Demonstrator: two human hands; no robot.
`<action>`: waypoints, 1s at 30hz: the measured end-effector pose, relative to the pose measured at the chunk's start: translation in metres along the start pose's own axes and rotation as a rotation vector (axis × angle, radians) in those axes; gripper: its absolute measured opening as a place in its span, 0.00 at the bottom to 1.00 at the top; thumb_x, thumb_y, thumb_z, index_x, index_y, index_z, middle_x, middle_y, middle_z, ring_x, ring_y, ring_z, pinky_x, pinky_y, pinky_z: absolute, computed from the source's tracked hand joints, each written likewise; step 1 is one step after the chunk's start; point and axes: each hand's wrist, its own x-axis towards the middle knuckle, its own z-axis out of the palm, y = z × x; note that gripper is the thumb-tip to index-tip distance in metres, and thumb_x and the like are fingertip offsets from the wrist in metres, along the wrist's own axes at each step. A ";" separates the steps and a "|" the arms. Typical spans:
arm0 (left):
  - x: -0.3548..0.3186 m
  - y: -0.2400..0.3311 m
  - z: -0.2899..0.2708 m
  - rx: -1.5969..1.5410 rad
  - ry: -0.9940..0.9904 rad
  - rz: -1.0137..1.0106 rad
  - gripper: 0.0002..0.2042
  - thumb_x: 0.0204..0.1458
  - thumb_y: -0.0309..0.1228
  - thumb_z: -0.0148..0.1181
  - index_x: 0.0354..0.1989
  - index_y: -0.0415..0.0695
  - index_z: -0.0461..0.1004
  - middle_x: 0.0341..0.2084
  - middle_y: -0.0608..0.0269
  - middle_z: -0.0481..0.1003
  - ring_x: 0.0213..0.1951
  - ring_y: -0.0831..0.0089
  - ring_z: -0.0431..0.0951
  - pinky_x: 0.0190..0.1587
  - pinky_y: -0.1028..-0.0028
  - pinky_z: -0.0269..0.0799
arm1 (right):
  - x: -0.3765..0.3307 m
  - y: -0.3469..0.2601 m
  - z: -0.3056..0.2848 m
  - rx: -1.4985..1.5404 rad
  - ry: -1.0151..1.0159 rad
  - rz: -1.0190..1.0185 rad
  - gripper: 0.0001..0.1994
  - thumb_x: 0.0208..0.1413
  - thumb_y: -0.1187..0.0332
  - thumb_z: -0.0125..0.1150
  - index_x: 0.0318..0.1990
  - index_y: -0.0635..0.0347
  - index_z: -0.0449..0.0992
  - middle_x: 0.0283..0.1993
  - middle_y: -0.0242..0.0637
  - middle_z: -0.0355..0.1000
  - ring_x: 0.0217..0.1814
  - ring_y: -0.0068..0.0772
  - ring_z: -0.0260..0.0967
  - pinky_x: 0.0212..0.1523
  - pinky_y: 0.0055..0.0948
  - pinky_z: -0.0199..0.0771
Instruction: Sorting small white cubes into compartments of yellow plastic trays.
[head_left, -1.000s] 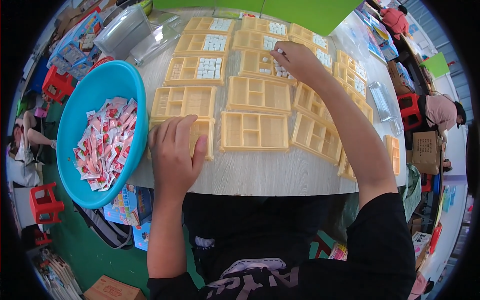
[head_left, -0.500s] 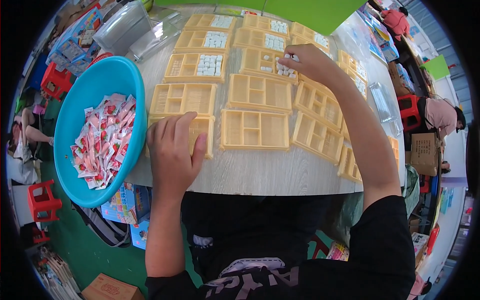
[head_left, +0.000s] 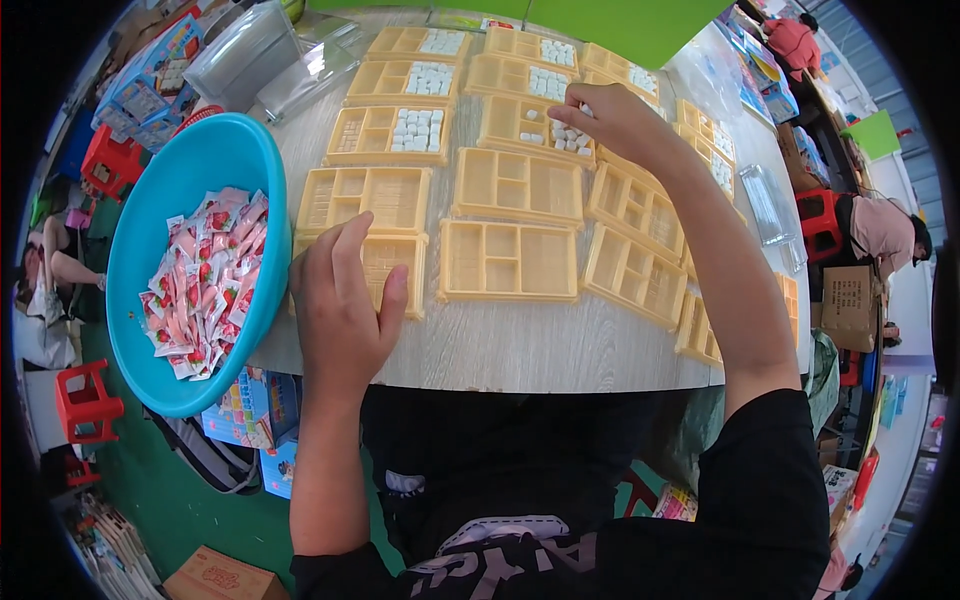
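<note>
My right hand (head_left: 612, 122) is over a cream compartment tray (head_left: 503, 118) in the middle column, thumb and fingers pinched on a small white block (head_left: 586, 109). Below the fingertips, loose white blocks (head_left: 572, 140) sit in the tray's right compartment, and a few lie in a small middle one. My left hand (head_left: 345, 295) holds nothing. Its fingers are spread above the left edge of the nearest left-hand tray (head_left: 400, 262), hiding part of it; whether they touch it I cannot tell.
Left of the table stands a turquoise basin (head_left: 272, 170) of pink-and-white sachets (head_left: 205, 280). Farther trays (head_left: 380, 77) hold white blocks; nearer ones (head_left: 470, 262) show bare compartments. Clear plastic boxes (head_left: 245, 60) are at back left, a green panel (head_left: 640, 30) at the back. Other people sit at right.
My right fingers have lifted slightly, and fewer white blocks show in them. The left hand's fingers have shifted a little, drawing closer together over the near tray.
</note>
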 end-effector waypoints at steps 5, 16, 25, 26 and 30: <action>0.000 -0.001 0.002 -0.013 0.011 0.010 0.26 0.59 0.35 0.65 0.64 0.39 0.69 0.54 0.48 0.74 0.55 0.49 0.73 0.60 0.53 0.66 | 0.000 -0.003 0.003 0.024 -0.002 0.072 0.25 0.70 0.46 0.57 0.34 0.62 0.71 0.26 0.43 0.70 0.28 0.38 0.64 0.34 0.40 0.64; 0.001 0.000 0.003 0.003 0.003 0.009 0.25 0.59 0.35 0.65 0.63 0.39 0.70 0.54 0.48 0.74 0.55 0.48 0.73 0.60 0.53 0.66 | 0.006 0.002 0.008 0.137 -0.035 0.092 0.28 0.72 0.45 0.52 0.36 0.67 0.73 0.28 0.45 0.70 0.31 0.40 0.65 0.38 0.41 0.67; 0.000 0.001 0.002 0.021 -0.007 0.001 0.25 0.59 0.35 0.65 0.63 0.39 0.70 0.53 0.48 0.74 0.54 0.48 0.73 0.59 0.53 0.67 | 0.010 -0.006 0.005 0.086 -0.008 0.053 0.30 0.74 0.44 0.47 0.43 0.68 0.78 0.36 0.52 0.77 0.39 0.53 0.72 0.45 0.46 0.71; 0.000 0.001 0.002 0.025 -0.010 0.002 0.25 0.59 0.35 0.65 0.63 0.39 0.70 0.53 0.48 0.74 0.54 0.48 0.73 0.59 0.53 0.67 | 0.010 -0.008 0.005 0.100 -0.011 0.085 0.30 0.74 0.43 0.46 0.43 0.68 0.78 0.36 0.52 0.77 0.39 0.53 0.72 0.45 0.46 0.71; -0.001 0.002 0.000 0.020 -0.030 0.008 0.24 0.59 0.35 0.64 0.62 0.39 0.71 0.52 0.48 0.74 0.54 0.48 0.73 0.58 0.53 0.67 | 0.013 -0.005 0.006 0.075 -0.013 0.099 0.32 0.74 0.42 0.45 0.42 0.68 0.78 0.34 0.53 0.76 0.39 0.53 0.73 0.46 0.46 0.71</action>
